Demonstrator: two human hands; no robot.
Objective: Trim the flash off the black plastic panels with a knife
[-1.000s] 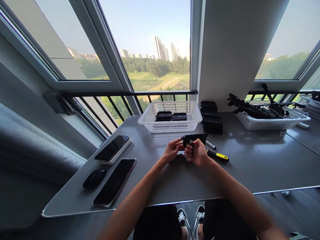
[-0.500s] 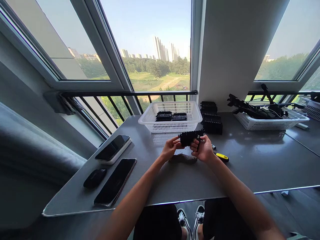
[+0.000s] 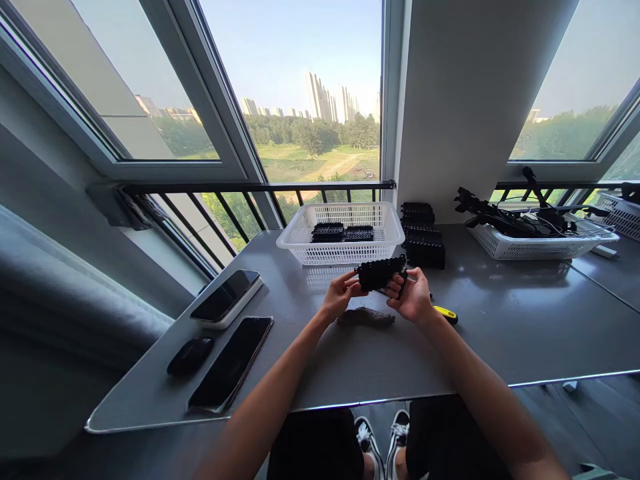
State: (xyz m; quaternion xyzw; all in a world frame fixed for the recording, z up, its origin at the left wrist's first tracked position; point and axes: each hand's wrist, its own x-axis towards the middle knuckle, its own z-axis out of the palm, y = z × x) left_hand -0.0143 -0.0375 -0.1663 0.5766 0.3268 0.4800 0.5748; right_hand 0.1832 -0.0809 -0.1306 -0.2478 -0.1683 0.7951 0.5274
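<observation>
A: Biggest first: gray tabletop (image 3: 530,320), near-L corner rounded.
B: Yep, & toward its far edge, R side, a wht tray (image 3: 525,250) sat piled w/ blk gear (image 3: 543,221); farther L along that edge, a wht basket (image 3: 345,255) w/ blk toothed blocks (image 3: 327,232) inside.
A: Right beside it, a stack of blk pieces (image 3: 424,248)! Then a phone (image 3: 230,365) nr the near-L corner.
B: Now the hands: L hand (image 3: 340,297) pinched the L end of a blk toothed piece (image 3: 379,273), & R hand (image 3: 414,297) had thumb + fingers round its R end.
A: So that piece was up btwn both, over the tabletop, on the near-edge side of the basket; detail at its R end was too dark to tell.
B: Btwn it & the near edge, a dk lump (image 3: 367,317) lay on the tabletop. Last one: just R of the wrist, a yel handle (image 3: 445,314), partly hidden.
</observation>
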